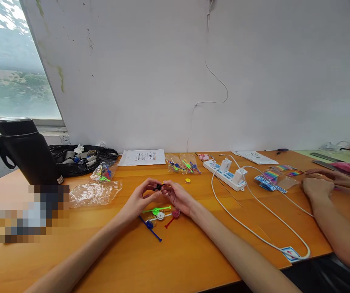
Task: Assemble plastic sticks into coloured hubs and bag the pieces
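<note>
- My left hand (140,199) and right hand (177,197) both pinch a small black piece (158,187) just above the wooden table (193,252).
- Coloured plastic sticks (159,213) lie under my hands.
- A clear bag (103,171) holds more sticks.
- The black bag (83,156) holds grey odds and ends.

My bare forearms converge above the orange table (193,260), left hand (140,199) and right hand (179,198) meeting fingertip to fingertip, pinched closed on a small black piece (157,187)
</note>
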### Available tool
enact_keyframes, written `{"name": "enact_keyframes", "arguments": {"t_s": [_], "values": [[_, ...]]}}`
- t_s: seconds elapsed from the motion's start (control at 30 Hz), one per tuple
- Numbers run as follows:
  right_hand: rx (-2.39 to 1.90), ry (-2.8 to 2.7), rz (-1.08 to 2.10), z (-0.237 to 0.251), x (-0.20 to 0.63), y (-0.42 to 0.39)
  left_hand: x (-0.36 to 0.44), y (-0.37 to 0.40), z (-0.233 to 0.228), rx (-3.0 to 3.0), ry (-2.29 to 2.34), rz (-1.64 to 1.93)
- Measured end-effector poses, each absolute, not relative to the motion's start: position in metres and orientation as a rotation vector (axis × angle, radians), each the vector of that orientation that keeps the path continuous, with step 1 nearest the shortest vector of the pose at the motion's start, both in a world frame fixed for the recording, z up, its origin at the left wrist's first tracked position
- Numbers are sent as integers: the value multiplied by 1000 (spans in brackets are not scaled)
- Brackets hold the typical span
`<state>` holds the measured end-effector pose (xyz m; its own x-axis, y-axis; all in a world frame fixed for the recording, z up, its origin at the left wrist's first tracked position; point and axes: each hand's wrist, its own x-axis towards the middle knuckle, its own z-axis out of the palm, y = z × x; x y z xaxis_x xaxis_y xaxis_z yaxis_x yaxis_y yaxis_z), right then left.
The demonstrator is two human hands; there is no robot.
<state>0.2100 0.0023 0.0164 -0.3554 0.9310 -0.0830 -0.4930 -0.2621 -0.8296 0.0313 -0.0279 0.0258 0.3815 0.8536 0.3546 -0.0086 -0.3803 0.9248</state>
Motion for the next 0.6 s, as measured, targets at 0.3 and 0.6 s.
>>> {"name": "enact_keyframes", "arguments": {"t_s": [0.3, 0.6], "values": [[-617, -1444, 1602, 21, 203, -11, 26, -22, 29, 1511, 703, 1145], [-461, -1359, 1778, 22, 203, -15, 23, -19, 31, 1714, 759, 1102]]}}
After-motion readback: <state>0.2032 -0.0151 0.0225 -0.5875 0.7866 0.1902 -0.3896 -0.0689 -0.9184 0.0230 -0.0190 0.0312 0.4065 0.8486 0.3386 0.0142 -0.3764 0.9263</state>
